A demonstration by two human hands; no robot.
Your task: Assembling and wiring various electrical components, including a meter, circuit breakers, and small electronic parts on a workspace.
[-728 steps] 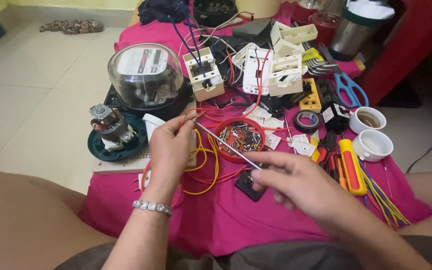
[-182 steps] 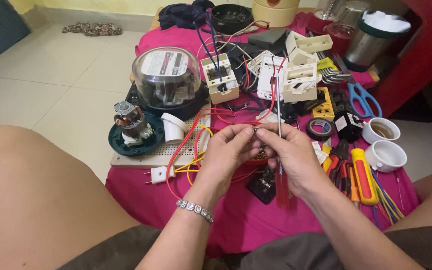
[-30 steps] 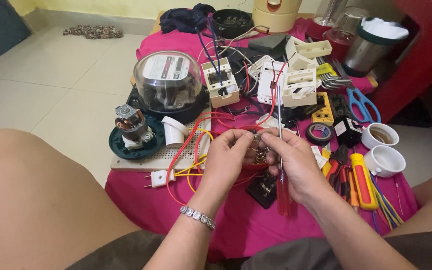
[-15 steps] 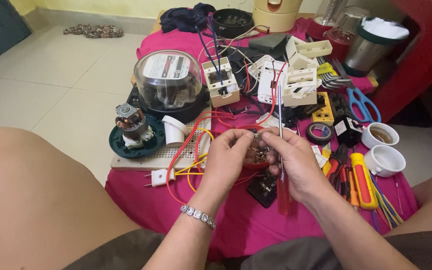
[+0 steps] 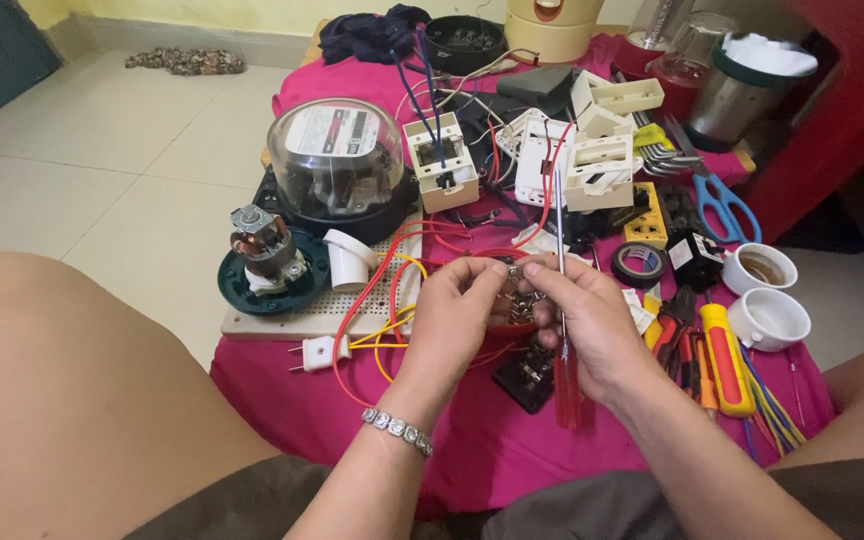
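Over crowded pink cloth point(image 5: 472, 440): my left hand point(image 5: 457, 320) pinches small metal parts point(image 5: 520, 300); my right hand point(image 5: 592, 325) grips a translucent red screwdriver point(image 5: 564, 385), shaft upright.

At frame centre, the left hand point(image 5: 457, 315) and right hand point(image 5: 582, 320) pinch small metal parts point(image 5: 520, 298) together. The right hand also grips a red screwdriver point(image 5: 564, 385), over the pink-clothed desk point(image 5: 472, 440).

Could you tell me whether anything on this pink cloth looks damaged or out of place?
Nothing looks broken or spilled. The red and yellow wires lie in loose tangled loops beside the left hand, and the right hand holds a red screwdriver.
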